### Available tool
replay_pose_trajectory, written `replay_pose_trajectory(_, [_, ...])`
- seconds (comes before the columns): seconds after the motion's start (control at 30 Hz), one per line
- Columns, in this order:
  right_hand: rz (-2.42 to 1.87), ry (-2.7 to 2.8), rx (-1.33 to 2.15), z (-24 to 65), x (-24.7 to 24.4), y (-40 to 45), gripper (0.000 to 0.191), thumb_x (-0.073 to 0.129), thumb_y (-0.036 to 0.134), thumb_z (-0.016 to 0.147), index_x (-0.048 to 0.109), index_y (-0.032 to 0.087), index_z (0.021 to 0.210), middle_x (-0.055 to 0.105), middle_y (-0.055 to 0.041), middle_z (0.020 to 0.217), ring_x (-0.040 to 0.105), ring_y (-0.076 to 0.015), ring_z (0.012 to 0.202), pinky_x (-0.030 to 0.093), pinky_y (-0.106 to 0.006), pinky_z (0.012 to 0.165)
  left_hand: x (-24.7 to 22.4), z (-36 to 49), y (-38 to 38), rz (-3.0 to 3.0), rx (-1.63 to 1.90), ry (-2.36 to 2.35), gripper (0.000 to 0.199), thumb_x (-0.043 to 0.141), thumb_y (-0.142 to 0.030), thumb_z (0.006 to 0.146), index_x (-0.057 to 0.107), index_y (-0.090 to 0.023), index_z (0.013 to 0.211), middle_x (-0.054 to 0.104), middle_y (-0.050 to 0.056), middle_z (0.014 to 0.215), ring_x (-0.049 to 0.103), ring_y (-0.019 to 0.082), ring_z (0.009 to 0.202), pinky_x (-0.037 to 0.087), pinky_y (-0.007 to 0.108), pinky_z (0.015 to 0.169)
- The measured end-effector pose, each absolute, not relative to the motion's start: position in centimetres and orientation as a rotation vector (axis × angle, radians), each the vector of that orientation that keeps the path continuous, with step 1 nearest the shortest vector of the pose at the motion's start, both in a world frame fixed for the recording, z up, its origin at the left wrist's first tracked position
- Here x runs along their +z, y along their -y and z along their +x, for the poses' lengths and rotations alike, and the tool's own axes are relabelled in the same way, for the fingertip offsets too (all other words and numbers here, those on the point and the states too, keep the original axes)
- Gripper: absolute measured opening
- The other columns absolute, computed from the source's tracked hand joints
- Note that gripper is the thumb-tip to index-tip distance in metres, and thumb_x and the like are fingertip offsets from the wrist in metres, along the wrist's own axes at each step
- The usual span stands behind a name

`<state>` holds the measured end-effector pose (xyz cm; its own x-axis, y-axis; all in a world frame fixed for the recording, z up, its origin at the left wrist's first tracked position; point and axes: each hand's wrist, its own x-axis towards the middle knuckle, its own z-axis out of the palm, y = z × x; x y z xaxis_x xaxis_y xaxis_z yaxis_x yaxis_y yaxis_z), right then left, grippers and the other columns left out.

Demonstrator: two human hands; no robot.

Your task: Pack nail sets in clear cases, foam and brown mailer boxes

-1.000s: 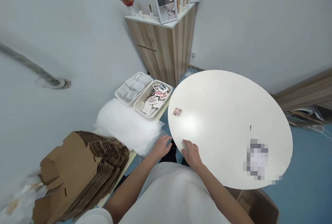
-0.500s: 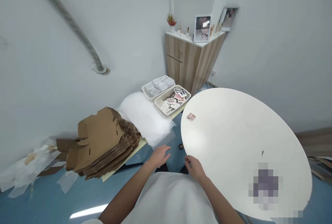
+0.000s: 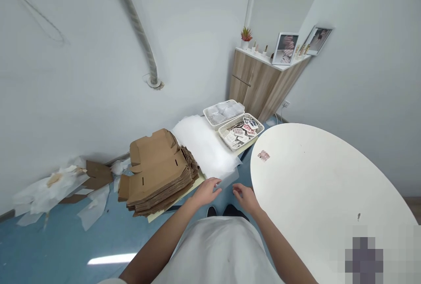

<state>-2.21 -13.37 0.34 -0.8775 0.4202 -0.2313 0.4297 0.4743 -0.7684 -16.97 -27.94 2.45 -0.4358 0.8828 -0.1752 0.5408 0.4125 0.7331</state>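
My left hand (image 3: 207,191) is held out with its fingers apart and nothing in it, just right of a stack of flattened brown cardboard boxes (image 3: 161,170). Beyond it lies a pile of thin white sheets (image 3: 202,143), which the fingertips come near. My right hand (image 3: 246,197), also empty with the fingers loosely bent apart, hovers by the left rim of the round white table (image 3: 315,179). A small pinkish card or sticker (image 3: 263,156) rests near that rim. Behind the sheets stand a basket of printed cards (image 3: 241,131) and a tray of clear plastic packets (image 3: 224,114).
A wood-grain cabinet (image 3: 255,78) fills the corner, carrying a potted plant (image 3: 246,36) and picture frames (image 3: 285,48). Scraps of white wrapping (image 3: 52,187) and cardboard lie on the blue floor at left. A pixelated patch covers the table's lower right.
The view has turned left, so the boxes, baskets and table sit further right in the picture. Both hands have come forward a little, still empty.
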Motion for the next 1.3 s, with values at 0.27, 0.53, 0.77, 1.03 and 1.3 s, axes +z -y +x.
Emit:
replay_pose_trajectory(0.27, [0.680, -2.702, -1.453, -7.1, 2.0, 11.4, 0.029, 0.043, 0.029, 0.080, 0.057, 0.020, 0.103, 0.066, -0.0058, 0.096, 0.063, -0.0174, 0.081, 0.048, -0.030, 0.071, 3.7, -19.4, 25.3, 1.205, 0.871, -2.104, 0.036, 0.046, -0.034, 0.078, 0.052, -0.021, 0.111, 0.058, 0.007, 0.108, 0.056, 0.020, 0.094, 0.044, 0.030, 0.079])
replay_pose_trajectory(0.53, [0.762, -2.773, -1.562, -15.9, 1.7, 4.4, 0.030, 0.043, 0.032, 0.079, 0.056, 0.019, 0.103, 0.063, -0.0078, 0.102, 0.060, -0.0186, 0.083, 0.047, -0.034, 0.076, 3.1, -25.6, 19.0, 1.127, 0.904, -2.212, 0.041, 0.050, -0.033, 0.078, 0.046, -0.020, 0.117, 0.051, 0.009, 0.116, 0.052, 0.022, 0.103, 0.044, 0.035, 0.085])
replay_pose_trajectory(0.77, [0.828, -2.898, -1.467, -25.7, -0.1, -1.4, 0.037, 0.044, 0.033, 0.078, 0.052, 0.016, 0.109, 0.059, -0.0092, 0.107, 0.056, -0.0198, 0.092, 0.044, -0.035, 0.080, 2.0, -32.9, 12.0, 0.718, 1.043, -2.241, 0.054, 0.057, -0.032, 0.073, 0.039, -0.018, 0.123, 0.046, 0.012, 0.124, 0.052, 0.021, 0.103, 0.041, 0.038, 0.090])
replay_pose_trajectory(1.03, [0.650, -3.004, -0.964, -34.1, -1.6, -4.1, 0.050, 0.047, 0.033, 0.076, 0.044, 0.011, 0.121, 0.046, -0.0139, 0.126, 0.041, -0.0276, 0.109, 0.032, -0.039, 0.090, 0.0, -39.0, 7.7, 0.012, 1.357, -1.930, 0.055, 0.054, -0.040, 0.077, 0.037, -0.016, 0.124, 0.041, 0.015, 0.131, 0.046, 0.021, 0.114, 0.044, 0.032, 0.084])
replay_pose_trajectory(1.3, [0.694, -2.930, -0.832, -34.9, -2.7, -3.9, 0.044, 0.047, 0.027, 0.076, 0.049, 0.014, 0.117, 0.044, -0.0134, 0.123, 0.040, -0.0284, 0.104, 0.031, -0.038, 0.086, -0.9, -40.3, 6.4, -0.170, 1.365, -1.874, 0.069, 0.064, -0.037, 0.066, 0.036, -0.018, 0.127, 0.029, 0.013, 0.139, 0.040, 0.024, 0.118, 0.036, 0.033, 0.090])
